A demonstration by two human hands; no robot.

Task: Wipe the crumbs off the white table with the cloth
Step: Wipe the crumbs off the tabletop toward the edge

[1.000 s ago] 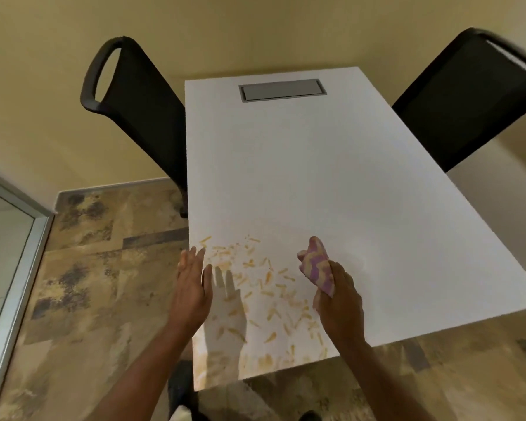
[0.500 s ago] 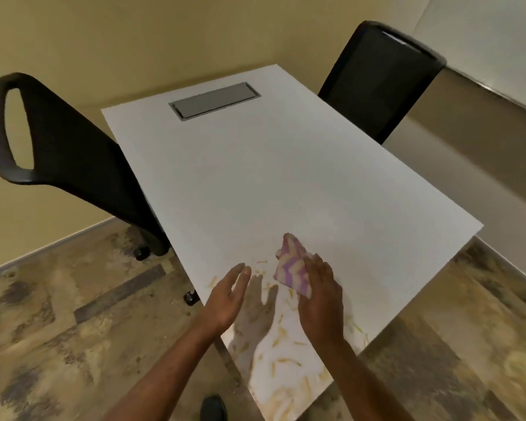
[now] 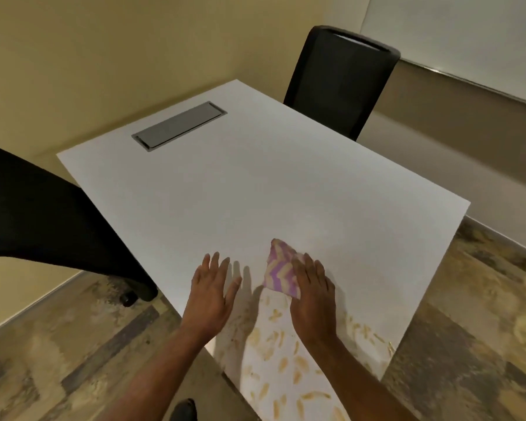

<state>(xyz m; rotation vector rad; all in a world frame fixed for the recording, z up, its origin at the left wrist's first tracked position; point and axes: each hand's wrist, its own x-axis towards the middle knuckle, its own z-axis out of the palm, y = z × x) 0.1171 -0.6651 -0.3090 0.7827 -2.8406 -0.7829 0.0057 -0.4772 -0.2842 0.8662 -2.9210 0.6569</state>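
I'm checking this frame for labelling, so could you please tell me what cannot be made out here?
- Head view: crumbs beneath the cloth and right hand are hidden.
- The white table has its near corner cut off by the bottom edge.
- Whether the left hand touches the table is unclear.

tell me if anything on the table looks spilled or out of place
Yes: pale crumbs lie scattered over the near corner of the table, some right at its edge. The right hand presses the cloth just beyond them; the left hand lies flat beside it.
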